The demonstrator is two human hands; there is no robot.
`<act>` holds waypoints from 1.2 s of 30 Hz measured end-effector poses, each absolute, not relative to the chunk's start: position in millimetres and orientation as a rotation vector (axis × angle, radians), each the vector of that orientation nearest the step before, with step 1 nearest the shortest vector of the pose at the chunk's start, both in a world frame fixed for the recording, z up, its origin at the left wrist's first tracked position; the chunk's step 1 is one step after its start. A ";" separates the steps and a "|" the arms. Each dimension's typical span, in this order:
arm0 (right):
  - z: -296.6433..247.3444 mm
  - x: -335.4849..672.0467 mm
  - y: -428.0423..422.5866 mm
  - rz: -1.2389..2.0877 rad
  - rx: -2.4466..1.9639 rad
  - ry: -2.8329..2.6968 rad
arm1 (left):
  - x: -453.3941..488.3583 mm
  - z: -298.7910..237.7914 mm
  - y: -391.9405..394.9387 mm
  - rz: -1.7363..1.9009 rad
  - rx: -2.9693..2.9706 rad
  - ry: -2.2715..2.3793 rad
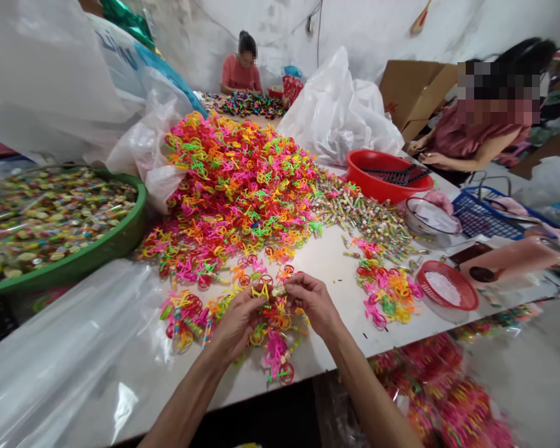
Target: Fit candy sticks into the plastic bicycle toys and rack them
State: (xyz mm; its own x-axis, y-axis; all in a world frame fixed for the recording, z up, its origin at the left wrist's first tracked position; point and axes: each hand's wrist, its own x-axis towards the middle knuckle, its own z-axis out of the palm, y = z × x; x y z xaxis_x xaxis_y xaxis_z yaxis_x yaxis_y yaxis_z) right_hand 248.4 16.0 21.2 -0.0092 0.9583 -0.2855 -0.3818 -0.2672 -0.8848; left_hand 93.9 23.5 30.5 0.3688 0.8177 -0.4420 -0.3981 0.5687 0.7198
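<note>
My left hand (pixel 239 322) pinches a small yellow plastic toy bicycle piece (pixel 260 291) above the table's front part. Close to it, my right hand (pixel 313 303) has its fingertips closed on a small candy-filled tube (pixel 279 290), which meets or nearly meets the yellow piece. Below both hands lie loose toy bicycles, one of them pink (pixel 275 348) with a red wheel. A large heap of bright plastic toy bicycle pieces (pixel 242 180) rises just beyond my hands. Right of the heap lies a spread of small filled tubes (pixel 368 211).
A green tub (pixel 142 208) of wrapped candies stands left, beside clear plastic sheeting (pixel 84 348). On the right are a red basin (pixel 354 174), a red basket (pixel 473 298), a blue basket (pixel 471 214) and a phone (pixel 518 258). Two people sit at the far side and right.
</note>
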 end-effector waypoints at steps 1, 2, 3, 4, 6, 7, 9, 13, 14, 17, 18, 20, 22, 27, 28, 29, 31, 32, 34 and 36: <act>19.4 248.6 15.0 1.530 -1.131 -0.722 | 93.9 30.3 22.3 0.834 0.556 0.880; 17.8 249.3 13.8 1.520 -1.136 -0.719 | 93.7 29.5 21.5 0.836 0.562 0.877; 16.7 250.3 12.4 1.514 -1.139 -0.719 | 93.4 28.3 20.9 0.837 0.569 0.870; 16.0 251.4 10.7 1.514 -1.142 -0.721 | 93.1 26.9 20.5 0.837 0.575 0.862; 16.0 253.6 6.9 1.521 -1.147 -0.716 | 92.7 24.1 20.0 0.833 0.590 0.845; 16.4 254.6 5.2 1.528 -1.149 -0.707 | 92.6 23.2 19.8 0.820 0.602 0.841; 17.0 256.9 2.2 1.546 -1.149 -0.682 | 92.7 22.8 18.9 0.779 0.630 0.832; 15.3 263.2 -3.1 1.634 -1.142 -0.652 | 94.5 25.7 14.5 0.664 0.662 0.780; 14.4 265.3 -4.7 1.666 -1.137 -0.658 | 95.2 26.7 12.9 0.649 0.655 0.754; 12.6 271.8 -10.0 1.738 -1.123 -0.693 | 97.8 28.5 8.5 0.619 0.630 0.652; 12.5 273.3 -11.7 1.738 -1.124 -0.714 | 98.7 28.2 7.3 0.603 0.628 0.624; 13.5 274.2 -14.7 1.682 -1.154 -0.780 | 100.4 26.0 5.7 0.582 0.647 0.606; 15.5 271.2 -17.5 1.567 -1.219 -0.868 | 102.2 23.1 4.6 0.618 0.701 0.650; 19.1 259.1 -19.3 1.310 -1.356 -0.993 | 102.1 26.7 7.7 0.687 0.893 0.788; 19.0 260.1 -15.8 1.295 -1.368 -1.035 | 99.6 29.4 12.0 0.666 0.952 0.836; 18.5 263.5 -10.0 1.263 -1.384 -1.105 | 96.2 31.8 18.5 0.666 1.039 0.909; 17.0 278.3 10.2 1.079 -1.456 -1.325 | 87.6 33.3 39.4 0.757 1.306 1.120; 16.1 289.2 24.3 0.927 -1.543 -1.441 | 83.5 31.6 53.1 0.827 1.477 1.234; 13.5 314.4 58.6 0.612 -1.809 -1.601 | 78.1 23.0 83.6 0.828 1.851 1.371; 9.2 337.1 95.9 0.451 -2.100 -1.547 | 77.7 9.1 111.3 0.624 2.187 1.365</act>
State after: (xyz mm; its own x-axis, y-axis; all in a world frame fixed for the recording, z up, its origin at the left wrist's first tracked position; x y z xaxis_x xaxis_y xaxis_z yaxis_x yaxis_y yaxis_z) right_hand 337.1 95.9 9.2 0.3030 0.9527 0.0235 0.7910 -0.2377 -0.5638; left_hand 77.7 111.3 9.1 0.3974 0.9093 0.1234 0.6884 -0.3844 0.6151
